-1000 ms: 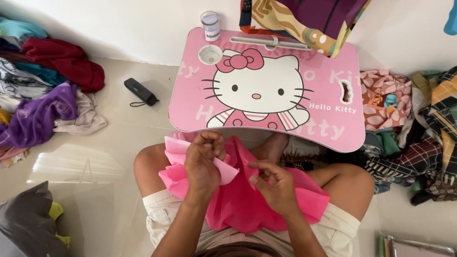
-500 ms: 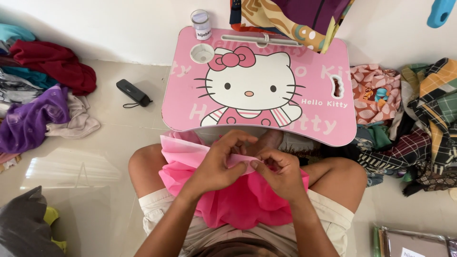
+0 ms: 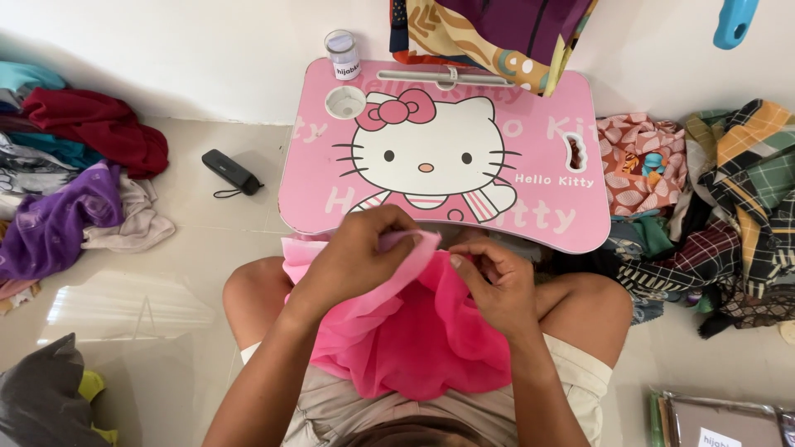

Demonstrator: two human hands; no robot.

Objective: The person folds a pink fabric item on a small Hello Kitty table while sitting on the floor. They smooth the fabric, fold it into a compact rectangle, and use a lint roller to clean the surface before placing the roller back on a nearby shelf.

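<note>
Your left hand [image 3: 360,248] curls over the sheer pink fabric [image 3: 414,331] on your lap, fingers clamped on its edge; your right hand [image 3: 493,281] pinches it below the pink cartoon-cat table [image 3: 538,132].

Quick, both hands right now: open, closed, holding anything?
Left hand: closed, gripping the pale upper edge of the pink cloth.
Right hand: closed, fingers pinching the same pink cloth near its top.

Pale tiled floor [image 3: 207,257], pink lap desk [image 3: 513,207], black case [image 3: 232,172], clothes piles [image 3: 74,190] either side
</note>
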